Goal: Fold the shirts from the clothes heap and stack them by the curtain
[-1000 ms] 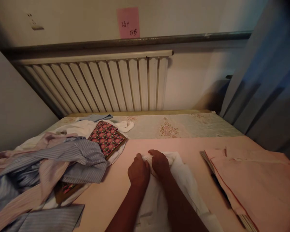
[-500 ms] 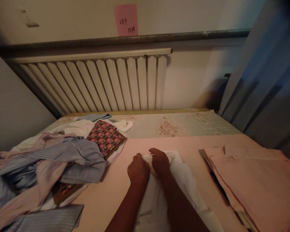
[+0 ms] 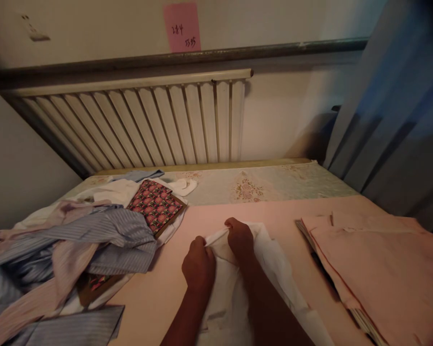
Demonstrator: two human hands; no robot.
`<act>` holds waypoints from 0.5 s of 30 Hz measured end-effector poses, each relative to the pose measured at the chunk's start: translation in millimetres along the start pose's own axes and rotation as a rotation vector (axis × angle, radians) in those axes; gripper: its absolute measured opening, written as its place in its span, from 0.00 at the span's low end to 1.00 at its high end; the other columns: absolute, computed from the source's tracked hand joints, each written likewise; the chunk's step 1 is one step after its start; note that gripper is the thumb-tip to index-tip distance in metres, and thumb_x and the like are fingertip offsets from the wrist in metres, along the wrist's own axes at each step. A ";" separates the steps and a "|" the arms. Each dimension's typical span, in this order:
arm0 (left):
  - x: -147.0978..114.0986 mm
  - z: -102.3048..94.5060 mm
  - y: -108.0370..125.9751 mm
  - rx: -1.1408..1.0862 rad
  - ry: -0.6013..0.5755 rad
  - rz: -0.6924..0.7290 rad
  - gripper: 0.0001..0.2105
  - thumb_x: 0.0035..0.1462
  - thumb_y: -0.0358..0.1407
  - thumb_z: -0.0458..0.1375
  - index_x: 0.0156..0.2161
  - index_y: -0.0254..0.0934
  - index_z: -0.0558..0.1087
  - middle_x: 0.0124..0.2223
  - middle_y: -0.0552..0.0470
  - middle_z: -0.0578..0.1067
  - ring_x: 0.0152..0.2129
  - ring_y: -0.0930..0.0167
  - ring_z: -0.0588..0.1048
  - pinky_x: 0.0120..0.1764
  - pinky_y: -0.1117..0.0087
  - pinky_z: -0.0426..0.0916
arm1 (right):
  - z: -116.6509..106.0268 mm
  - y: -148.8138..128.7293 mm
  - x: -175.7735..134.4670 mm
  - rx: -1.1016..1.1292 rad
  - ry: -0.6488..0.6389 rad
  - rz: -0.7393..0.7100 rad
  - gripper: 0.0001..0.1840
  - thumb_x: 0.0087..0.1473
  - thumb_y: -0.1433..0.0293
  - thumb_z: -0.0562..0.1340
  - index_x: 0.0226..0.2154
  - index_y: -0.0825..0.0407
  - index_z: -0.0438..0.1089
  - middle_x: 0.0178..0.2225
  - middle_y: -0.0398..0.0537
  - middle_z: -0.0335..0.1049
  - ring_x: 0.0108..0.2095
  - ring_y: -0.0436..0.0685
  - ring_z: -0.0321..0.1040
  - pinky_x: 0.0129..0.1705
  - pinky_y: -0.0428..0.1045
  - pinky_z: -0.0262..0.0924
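Observation:
A white cloth garment [image 3: 225,283] lies in front of me on a pink sheet [image 3: 159,298], its lower part between and under my forearms. My left hand [image 3: 199,264] is closed on the left end of its top edge. Closed too, my right hand [image 3: 240,240] pinches the same edge farther right. Between the two hands the edge is pulled into a short, slanting straight line. Loose white folds spread to the right of my right forearm. Which part of the garment I hold cannot be made out.
At left lies a heap of striped blue and pink clothes [image 3: 119,235] with a dark red flowered piece [image 3: 155,206]. Folded pink cloth [image 3: 378,264] is stacked at right. Behind the bed stand a radiator [image 3: 147,129] and, at right, a blue curtain [image 3: 389,105].
My left hand has moved left and slightly toward me, away from my right hand. More of the garment's top edge now shows, stretched between them. The view has shifted slightly.

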State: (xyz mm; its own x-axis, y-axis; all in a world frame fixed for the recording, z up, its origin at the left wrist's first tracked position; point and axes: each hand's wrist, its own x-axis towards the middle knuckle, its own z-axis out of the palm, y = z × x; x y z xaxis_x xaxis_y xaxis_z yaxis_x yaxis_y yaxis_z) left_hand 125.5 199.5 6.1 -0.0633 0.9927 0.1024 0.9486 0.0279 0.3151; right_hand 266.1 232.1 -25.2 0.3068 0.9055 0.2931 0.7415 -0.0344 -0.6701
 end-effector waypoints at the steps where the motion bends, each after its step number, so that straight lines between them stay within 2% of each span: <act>1: 0.3 0.4 -0.9 0.010 0.030 0.037 0.06 0.59 0.30 0.47 0.38 0.40 0.64 0.38 0.50 0.72 0.34 0.68 0.72 0.34 0.68 0.60 | 0.7 0.1 0.7 0.036 0.002 -0.031 0.19 0.49 0.79 0.51 0.39 0.51 0.73 0.37 0.49 0.76 0.40 0.55 0.71 0.46 0.48 0.59; 5: 2.8 -0.4 -2.0 0.060 0.138 0.145 0.04 0.56 0.29 0.49 0.34 0.38 0.65 0.38 0.48 0.70 0.41 0.64 0.68 0.42 0.65 0.60 | 1.7 -3.0 4.4 0.227 -0.091 -0.209 0.25 0.44 0.79 0.52 0.44 0.53 0.72 0.46 0.48 0.74 0.49 0.54 0.68 0.56 0.49 0.56; 9: 5.5 -0.7 -3.2 0.004 0.132 0.185 0.05 0.55 0.28 0.49 0.34 0.38 0.65 0.37 0.48 0.71 0.41 0.64 0.68 0.43 0.64 0.60 | -1.5 -11.6 3.4 0.340 -0.282 -0.276 0.25 0.43 0.79 0.55 0.44 0.50 0.74 0.46 0.46 0.75 0.48 0.53 0.69 0.55 0.49 0.58; 12: 12.9 -0.9 -9.1 -0.106 0.055 0.198 0.04 0.56 0.30 0.48 0.33 0.39 0.65 0.37 0.49 0.71 0.39 0.66 0.69 0.44 0.66 0.59 | -3.7 -18.6 -0.6 0.349 -0.380 -0.322 0.19 0.45 0.77 0.57 0.40 0.49 0.75 0.41 0.45 0.76 0.43 0.53 0.71 0.50 0.47 0.60; 15: 29.6 -3.0 -20.9 -0.302 -0.137 0.111 0.09 0.60 0.40 0.46 0.32 0.40 0.64 0.34 0.52 0.72 0.35 0.69 0.71 0.39 0.69 0.61 | -3.0 -22.9 -2.9 0.342 -0.398 -0.348 0.11 0.48 0.74 0.58 0.33 0.50 0.76 0.35 0.44 0.77 0.37 0.52 0.71 0.43 0.45 0.61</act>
State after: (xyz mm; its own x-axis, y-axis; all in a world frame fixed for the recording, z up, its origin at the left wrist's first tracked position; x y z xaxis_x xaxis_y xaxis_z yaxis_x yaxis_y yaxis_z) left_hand 102.9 228.0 5.4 0.0967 0.9948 0.0305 0.8115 -0.0965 0.5763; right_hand 250.0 229.0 -8.7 -0.2124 0.9295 0.3014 0.5050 0.3685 -0.7805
